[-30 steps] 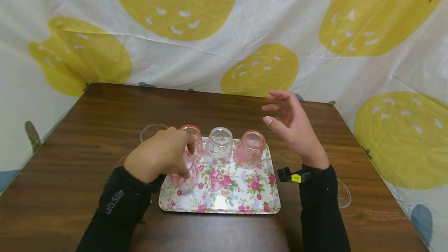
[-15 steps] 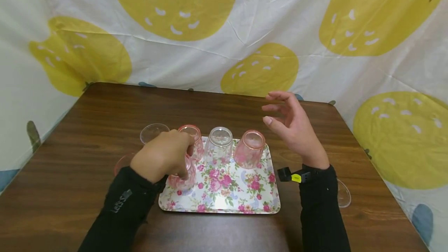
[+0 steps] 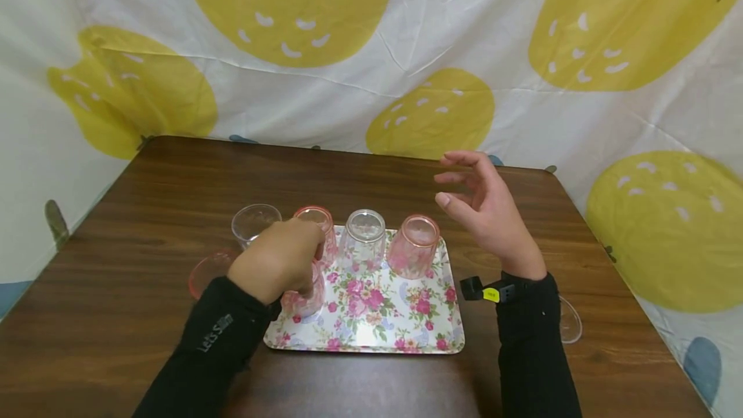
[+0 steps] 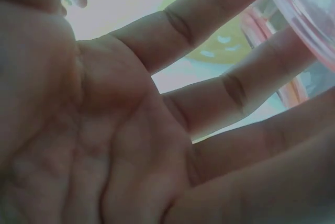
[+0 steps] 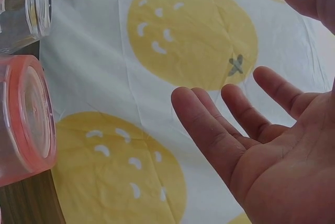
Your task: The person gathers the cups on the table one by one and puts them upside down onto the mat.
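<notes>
My left hand [image 3: 280, 258] grips a pink drinking glass [image 3: 303, 303] from above, fingers around its upper part, at the front left of a floral tray [image 3: 371, 344]. In the left wrist view the fingers reach to the edge of that glass [image 4: 309, 12]; the hand hides much of it in the head view. Along the tray's back stand three upside-down glasses: a pink glass [image 3: 327, 247] beside the left hand, a clear glass [image 3: 363, 244], and another pink glass [image 3: 413, 253]. My right hand [image 3: 493, 218] hovers right of the tray, fingers loosely bent, holding nothing.
Left of the tray, a clear glass [image 3: 246, 224] and a pink-rimmed glass [image 3: 203, 273] stand on the brown wooden table [image 3: 145, 211], partly behind the left arm. A clear rim [image 3: 571, 324] shows beside the right sleeve. A lemon-print cloth [image 3: 325, 102] hangs behind.
My left hand and forearm have shifted a little to the right, uncovering more of the two glasses left of the tray. The gripped glass has moved only slightly. My right hand stays still.
</notes>
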{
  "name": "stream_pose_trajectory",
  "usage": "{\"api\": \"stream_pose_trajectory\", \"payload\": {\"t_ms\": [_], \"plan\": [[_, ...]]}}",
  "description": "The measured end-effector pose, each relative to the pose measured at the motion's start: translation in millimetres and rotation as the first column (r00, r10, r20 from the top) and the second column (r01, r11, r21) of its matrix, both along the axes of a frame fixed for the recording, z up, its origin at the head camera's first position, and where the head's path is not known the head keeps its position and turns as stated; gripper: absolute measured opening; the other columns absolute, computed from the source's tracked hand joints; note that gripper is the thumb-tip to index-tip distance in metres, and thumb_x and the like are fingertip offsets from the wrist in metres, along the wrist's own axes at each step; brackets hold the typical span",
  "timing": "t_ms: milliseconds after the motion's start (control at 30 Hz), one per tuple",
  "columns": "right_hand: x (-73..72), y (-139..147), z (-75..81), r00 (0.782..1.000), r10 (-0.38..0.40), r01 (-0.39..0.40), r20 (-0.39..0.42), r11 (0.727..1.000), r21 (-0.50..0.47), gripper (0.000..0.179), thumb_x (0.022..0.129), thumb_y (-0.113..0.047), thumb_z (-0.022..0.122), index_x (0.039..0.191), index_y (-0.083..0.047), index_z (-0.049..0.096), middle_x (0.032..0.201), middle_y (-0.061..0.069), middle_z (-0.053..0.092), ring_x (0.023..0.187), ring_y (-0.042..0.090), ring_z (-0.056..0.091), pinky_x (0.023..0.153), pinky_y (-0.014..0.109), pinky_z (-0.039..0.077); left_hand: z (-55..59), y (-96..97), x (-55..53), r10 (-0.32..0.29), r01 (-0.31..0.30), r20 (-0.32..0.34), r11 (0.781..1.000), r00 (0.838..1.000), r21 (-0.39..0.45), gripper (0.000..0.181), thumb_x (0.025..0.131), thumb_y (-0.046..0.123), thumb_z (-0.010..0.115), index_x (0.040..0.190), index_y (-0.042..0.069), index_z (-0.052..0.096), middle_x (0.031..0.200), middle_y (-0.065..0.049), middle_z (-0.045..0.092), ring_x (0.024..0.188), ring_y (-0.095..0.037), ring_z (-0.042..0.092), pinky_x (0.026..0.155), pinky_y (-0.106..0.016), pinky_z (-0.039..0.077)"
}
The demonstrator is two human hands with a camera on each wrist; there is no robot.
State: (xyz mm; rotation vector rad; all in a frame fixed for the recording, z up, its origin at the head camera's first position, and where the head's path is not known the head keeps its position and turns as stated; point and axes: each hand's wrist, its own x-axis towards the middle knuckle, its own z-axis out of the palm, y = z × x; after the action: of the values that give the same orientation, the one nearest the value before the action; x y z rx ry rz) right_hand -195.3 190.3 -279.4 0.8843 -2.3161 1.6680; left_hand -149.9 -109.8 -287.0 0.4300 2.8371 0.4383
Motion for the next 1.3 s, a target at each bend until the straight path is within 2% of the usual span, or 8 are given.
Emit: {"api": "stream_pose_trajectory", "payload": {"t_ms": [233,500,667,800,967,1300], "plan": [[0.5,-2,0.9,1.0,0.003,-0.003,0.006,1.0,0.01,0.057,0.094,0.001,0.062,0.146,-0.001,0.038,0.142,0.003,0.044,0.124,0.037,0.052,0.096,0.024,0.054,-2.8,2.2,0.4,0.01,-0.01,-0.01,0.999,1.0,-0.032,0.039,0.061,0.004,0.093,0.092,0.01,0.07,0.094,-0.005,0.068,0.077,-0.024,0.059,0.062,-0.034,0.05],[1.3,-3,2.4,1.0,-0.004,0.003,0.024,0.999,0.034,0.057,0.095,-0.001,0.063,0.146,-0.003,0.038,0.144,0.003,0.044,0.125,0.033,0.053,0.098,0.024,0.053,-1.1,1.5,4.0,0.006,-0.007,-0.015,0.998,1.0,-0.058,0.037,0.061,0.003,0.092,0.094,0.011,0.077,0.101,-0.005,0.073,0.085,-0.023,0.064,0.068,-0.037,0.054],[1.9,-3,2.4,0.999,-0.011,0.01,0.033,0.999,0.041,0.058,0.094,-0.001,0.064,0.146,-0.002,0.038,0.143,0.002,0.044,0.124,0.027,0.055,0.099,0.024,0.053,1.1,2.8,9.1,0.015,-0.015,0.007,0.997,1.0,-0.079,0.03,0.06,0.007,0.093,0.082,0.014,0.073,0.089,-0.002,0.071,0.08,-0.024,0.062,0.063,-0.036,0.052],[2.4,-3,2.1,0.999,-0.01,0.008,0.036,0.999,0.046,0.057,0.095,-0.003,0.064,0.146,-0.003,0.038,0.144,0.004,0.044,0.126,0.032,0.053,0.099,0.026,0.052,3.5,4.6,15.2,0.018,-0.016,0.018,0.992,1.0,-0.123,0.031,0.059,0.017,0.095,0.074,0.016,0.068,0.081,0.0,0.067,0.077,-0.025,0.06,0.063,-0.039,0.051],[2.1,-2,1.6,0.999,-0.01,0.009,0.035,0.999,0.05,0.057,0.095,-0.002,0.064,0.146,-0.004,0.039,0.144,0.003,0.044,0.126,0.036,0.052,0.099,0.025,0.052,4.4,6.2,21.6,0.003,-0.005,-0.009,0.986,1.0,-0.168,0.034,0.059,0.027,0.097,0.07,0.018,0.066,0.077,0.001,0.067,0.076,-0.027,0.062,0.066,-0.043,0.052],[1.2,-2,1.2,0.999,-0.021,0.018,0.03,0.995,0.095,0.056,0.095,-0.002,0.065,0.145,-0.005,0.04,0.145,0.003,0.044,0.126,0.031,0.053,0.099,0.026,0.053,2.4,9.0,25.4,-0.008,-0.004,-0.061,0.979,0.998,-0.204,0.034,0.058,0.027,0.094,0.063,0.017,0.062,0.074,0.0,0.063,0.069,-0.023,0.058,0.063,-0.043,0.053]]}}
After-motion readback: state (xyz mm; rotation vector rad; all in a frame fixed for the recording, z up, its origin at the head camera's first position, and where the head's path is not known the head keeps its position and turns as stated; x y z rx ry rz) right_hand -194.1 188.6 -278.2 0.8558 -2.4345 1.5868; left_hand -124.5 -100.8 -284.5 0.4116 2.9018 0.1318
